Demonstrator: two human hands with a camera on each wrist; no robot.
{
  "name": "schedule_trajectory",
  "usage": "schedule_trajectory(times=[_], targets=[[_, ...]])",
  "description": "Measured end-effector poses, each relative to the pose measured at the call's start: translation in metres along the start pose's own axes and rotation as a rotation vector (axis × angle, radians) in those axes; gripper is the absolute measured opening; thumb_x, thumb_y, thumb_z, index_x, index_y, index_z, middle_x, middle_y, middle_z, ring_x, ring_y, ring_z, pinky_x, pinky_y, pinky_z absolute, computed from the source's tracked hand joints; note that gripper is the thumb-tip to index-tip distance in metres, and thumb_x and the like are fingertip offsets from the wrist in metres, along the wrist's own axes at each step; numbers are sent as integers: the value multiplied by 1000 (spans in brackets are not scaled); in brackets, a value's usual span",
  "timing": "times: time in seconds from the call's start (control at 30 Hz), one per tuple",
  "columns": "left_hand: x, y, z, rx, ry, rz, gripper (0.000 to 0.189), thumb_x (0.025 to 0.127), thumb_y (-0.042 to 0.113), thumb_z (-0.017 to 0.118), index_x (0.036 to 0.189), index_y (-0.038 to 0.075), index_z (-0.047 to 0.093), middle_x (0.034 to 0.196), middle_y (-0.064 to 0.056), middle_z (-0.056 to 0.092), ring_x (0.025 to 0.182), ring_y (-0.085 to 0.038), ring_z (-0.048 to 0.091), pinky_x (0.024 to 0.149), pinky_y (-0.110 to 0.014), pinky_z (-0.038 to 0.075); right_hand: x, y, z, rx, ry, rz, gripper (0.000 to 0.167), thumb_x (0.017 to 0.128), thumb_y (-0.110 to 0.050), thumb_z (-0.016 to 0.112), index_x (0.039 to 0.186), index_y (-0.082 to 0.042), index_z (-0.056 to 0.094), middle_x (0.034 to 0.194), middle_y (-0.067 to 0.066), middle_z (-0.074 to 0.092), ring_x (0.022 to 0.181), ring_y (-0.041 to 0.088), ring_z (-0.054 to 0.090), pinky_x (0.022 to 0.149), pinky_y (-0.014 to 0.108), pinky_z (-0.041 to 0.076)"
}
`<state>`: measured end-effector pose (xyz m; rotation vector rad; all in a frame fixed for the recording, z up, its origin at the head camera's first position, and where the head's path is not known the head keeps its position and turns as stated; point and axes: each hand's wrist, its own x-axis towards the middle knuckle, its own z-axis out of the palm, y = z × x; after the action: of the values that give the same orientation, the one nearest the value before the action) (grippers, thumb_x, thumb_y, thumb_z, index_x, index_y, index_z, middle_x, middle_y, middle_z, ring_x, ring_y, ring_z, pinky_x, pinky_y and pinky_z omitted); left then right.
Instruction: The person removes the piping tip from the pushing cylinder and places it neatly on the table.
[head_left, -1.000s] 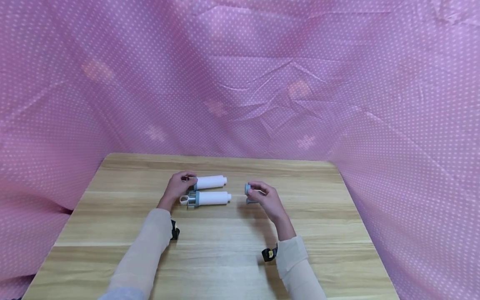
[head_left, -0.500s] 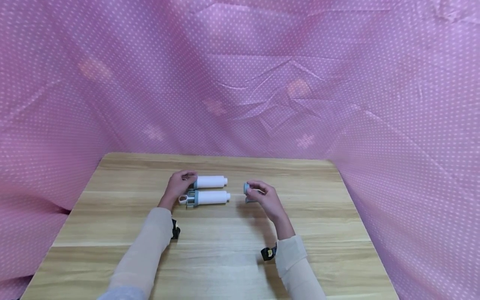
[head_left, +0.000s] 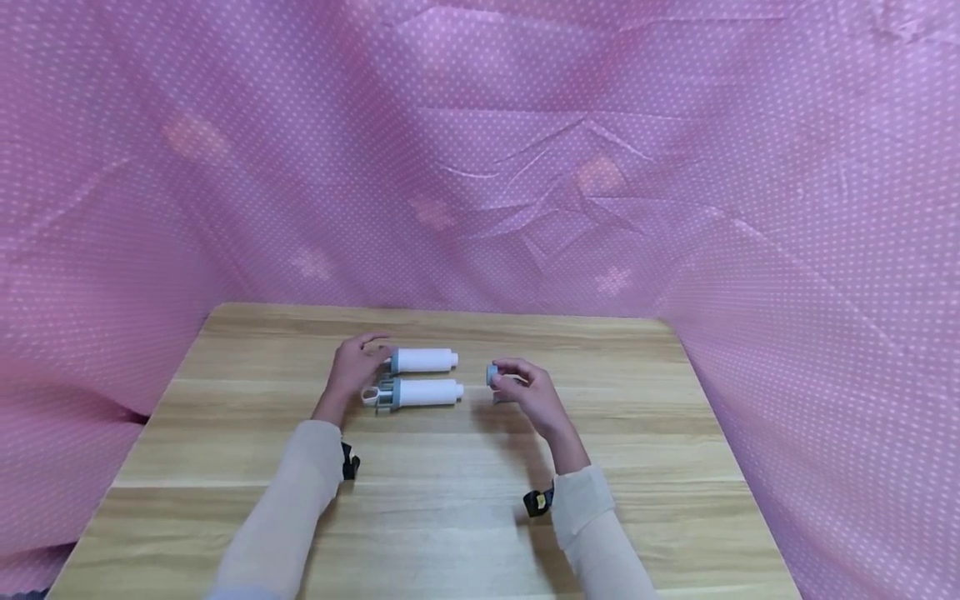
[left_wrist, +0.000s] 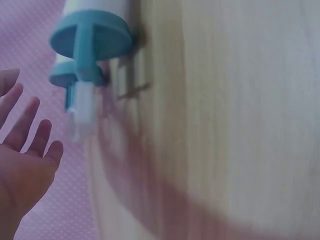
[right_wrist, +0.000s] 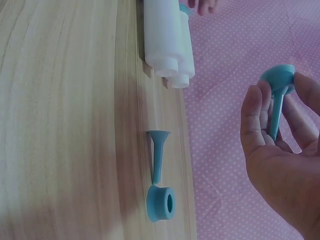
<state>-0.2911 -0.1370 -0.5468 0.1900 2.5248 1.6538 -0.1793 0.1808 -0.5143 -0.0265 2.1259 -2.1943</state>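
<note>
Two large white syringes lie side by side on the wooden table, the far one (head_left: pixel 426 360) and the near one (head_left: pixel 429 392). Both have teal flanges at the left, and the near one's looped white handle shows. My left hand (head_left: pixel 351 371) is beside the far syringe's handle end; in the left wrist view its fingers (left_wrist: pixel 22 125) are spread and hold nothing. My right hand (head_left: pixel 534 400) pinches a teal nozzle (right_wrist: pixel 278 75) with a rounded head and thin stem, above the table. Below it lie a flared teal nozzle (right_wrist: pixel 158 155) and a short teal ring-shaped adapter (right_wrist: pixel 160 203).
The wooden tabletop (head_left: pixel 435 517) spreads out around the hands. A pink dotted cloth (head_left: pixel 480 167) hangs behind and along both sides of it. A black wrist camera (head_left: pixel 537 502) sits at the right cuff, and another (head_left: pixel 349 462) at the left.
The far syringe has turned slightly to lie parallel with the near one. My left fingers have loosened from its handle end. The right hand has kept its pinch on the nozzle, nearly still.
</note>
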Motion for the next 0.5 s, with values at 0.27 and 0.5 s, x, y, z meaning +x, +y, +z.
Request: schedule_trajectory(times=[0.27,0.5], targets=[[-12,27,11,-38,21,117,45,98,24,70,136,1,61,139,-21,59,129,-37,52,109,-49,43,6,-6,5,-24,-9,14,35,97,-7,69,129,4,62,120,15,60,97,28,68,95,54,53],[-24,41,23,-121,-13,102,51,95,30,74,136,4,60,133,-17,63,121,-35,59,102,-47,49,7,-11,8,-46,-20,16,35,96,-9,70,127,2,63,123,15,60,95,21,69,92,48,56]])
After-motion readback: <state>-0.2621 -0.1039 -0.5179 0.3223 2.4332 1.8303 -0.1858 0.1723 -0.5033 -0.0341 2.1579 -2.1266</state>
